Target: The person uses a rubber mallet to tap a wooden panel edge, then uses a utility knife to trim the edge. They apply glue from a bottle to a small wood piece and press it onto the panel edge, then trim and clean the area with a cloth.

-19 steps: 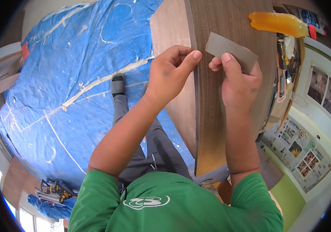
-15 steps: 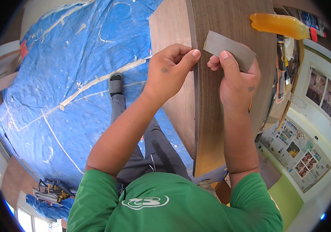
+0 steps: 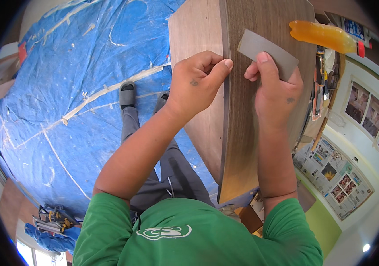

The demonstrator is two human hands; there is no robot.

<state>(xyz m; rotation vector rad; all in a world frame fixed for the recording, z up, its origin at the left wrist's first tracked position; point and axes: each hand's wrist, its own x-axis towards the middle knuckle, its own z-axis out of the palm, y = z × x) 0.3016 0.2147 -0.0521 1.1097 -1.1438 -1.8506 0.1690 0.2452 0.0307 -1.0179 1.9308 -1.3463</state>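
My right hand point(image 3: 278, 91) grips a grey-brown rectangle of sandpaper point(image 3: 267, 49), thumb on top and fingers beneath. It is held over the dark wood-grain top of a cabinet-like wooden piece point(image 3: 242, 133). My left hand point(image 3: 198, 84) is closed, thumb tip pressed against the curled forefinger, right beside the long edge where the dark top meets the lighter side panel point(image 3: 198, 33). Whatever lies between those fingertips, if anything, is too small to make out.
An orange-filled plastic bottle point(image 3: 324, 35) with a red cap lies on its side at the far right of the top. Tools and clutter point(image 3: 320, 84) line the right side. Blue tarpaulin point(image 3: 65, 88) with tape strips covers the floor at left; clamps point(image 3: 54, 219) sit at lower left.
Both hands have shifted slightly rightward relative to the picture, the sandpaper rising a little and showing flatter. A second foot now shows beside my left forearm. The view has also moved slightly.
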